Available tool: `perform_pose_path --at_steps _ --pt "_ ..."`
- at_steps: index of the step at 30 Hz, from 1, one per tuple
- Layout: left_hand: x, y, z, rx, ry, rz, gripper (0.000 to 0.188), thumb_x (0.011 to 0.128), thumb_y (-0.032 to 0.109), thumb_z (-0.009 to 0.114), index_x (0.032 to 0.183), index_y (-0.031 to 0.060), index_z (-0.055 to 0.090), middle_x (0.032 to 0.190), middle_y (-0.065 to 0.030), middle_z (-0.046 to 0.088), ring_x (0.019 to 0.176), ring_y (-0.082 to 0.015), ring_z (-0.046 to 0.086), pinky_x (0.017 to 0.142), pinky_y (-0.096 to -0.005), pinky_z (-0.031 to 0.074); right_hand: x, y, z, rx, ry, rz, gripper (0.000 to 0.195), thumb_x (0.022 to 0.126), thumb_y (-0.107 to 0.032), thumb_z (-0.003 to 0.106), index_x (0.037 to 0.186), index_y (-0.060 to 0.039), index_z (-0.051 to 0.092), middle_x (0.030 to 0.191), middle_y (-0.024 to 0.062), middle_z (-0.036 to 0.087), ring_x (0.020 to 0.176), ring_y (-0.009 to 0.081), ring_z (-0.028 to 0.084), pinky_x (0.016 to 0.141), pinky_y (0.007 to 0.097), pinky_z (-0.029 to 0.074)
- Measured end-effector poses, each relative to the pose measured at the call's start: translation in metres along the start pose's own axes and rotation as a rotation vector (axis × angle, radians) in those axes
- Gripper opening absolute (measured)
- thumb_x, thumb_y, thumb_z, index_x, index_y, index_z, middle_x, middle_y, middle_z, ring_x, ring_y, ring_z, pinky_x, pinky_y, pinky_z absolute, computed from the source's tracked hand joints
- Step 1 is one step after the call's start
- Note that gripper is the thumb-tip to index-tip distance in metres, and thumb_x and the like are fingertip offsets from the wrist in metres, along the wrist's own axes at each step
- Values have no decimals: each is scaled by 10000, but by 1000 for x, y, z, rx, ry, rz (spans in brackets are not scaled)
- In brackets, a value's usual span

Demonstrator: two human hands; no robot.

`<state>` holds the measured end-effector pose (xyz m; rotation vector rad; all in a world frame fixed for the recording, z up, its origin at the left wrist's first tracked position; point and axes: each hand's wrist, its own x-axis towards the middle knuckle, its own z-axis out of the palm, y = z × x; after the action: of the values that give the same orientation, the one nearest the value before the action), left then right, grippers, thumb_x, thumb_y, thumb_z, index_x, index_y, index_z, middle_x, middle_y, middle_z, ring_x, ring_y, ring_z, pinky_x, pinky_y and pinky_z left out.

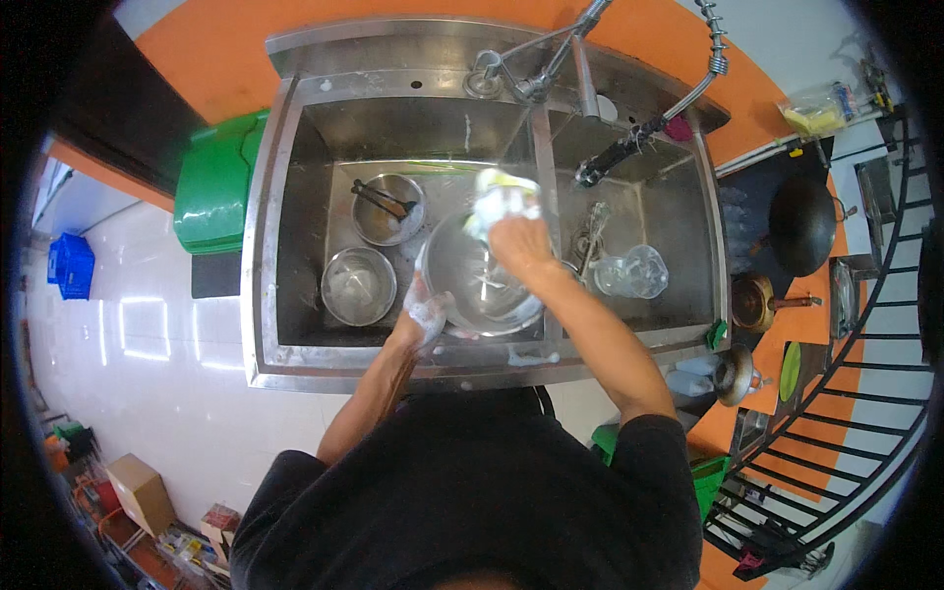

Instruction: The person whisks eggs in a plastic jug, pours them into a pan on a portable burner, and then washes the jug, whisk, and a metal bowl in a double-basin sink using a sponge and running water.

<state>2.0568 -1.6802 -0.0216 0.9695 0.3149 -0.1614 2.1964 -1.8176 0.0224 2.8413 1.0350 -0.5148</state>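
My left hand (426, 313), wet with suds, grips the near left rim of a large stainless steel bowl (472, 287). The bowl is tilted in the left basin of a steel double sink (310, 361). In my right hand (518, 236) is a foam-covered sponge or cloth (505, 193), blurred, at the bowl's far right rim. To the left stands a smaller steel bowl (391, 230) with a dark-handled utensil (380, 198) in it. Nearer to me, another round steel bowl (359, 286) holds cloudy liquid.
A metal tap (535, 87) and a black-ended spray hose (619, 151) reach over the sink. Clear plastic containers (641, 271) lie in the right basin. A green bin (221, 192) stands left of the sink. On the right are a wok (802, 225) and a black metal rack (881, 302).
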Motion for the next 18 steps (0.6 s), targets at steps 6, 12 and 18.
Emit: perform_pose_path --at_steps 6,12,18 --pt "9 -14 -1 -7 275 214 701 804 -108 423 1448 88 223 1340 -120 426 1158 -227 467 971 -314 411 -2 35 74 661 267 476 215 766 -107 624 927 32 657 910 249 665 864 383 662 742 425 534" --pt "62 -78 -7 290 493 487 568 865 36 487 1390 31 270 1259 -116 477 1088 -212 491 908 -326 430 -5 -33 139 1708 367 829 362 886 -83 541 1238 -32 475 955 110 624 771 240 659 598 323 557" --pt "128 -111 -35 634 820 255 192 877 59 480 1041 -38 504 840 -157 630 743 -280 623 661 -357 491 -16 -16 112 1704 114 589 379 899 -59 557 1262 -38 452 964 86 610 780 161 624 577 282 519"
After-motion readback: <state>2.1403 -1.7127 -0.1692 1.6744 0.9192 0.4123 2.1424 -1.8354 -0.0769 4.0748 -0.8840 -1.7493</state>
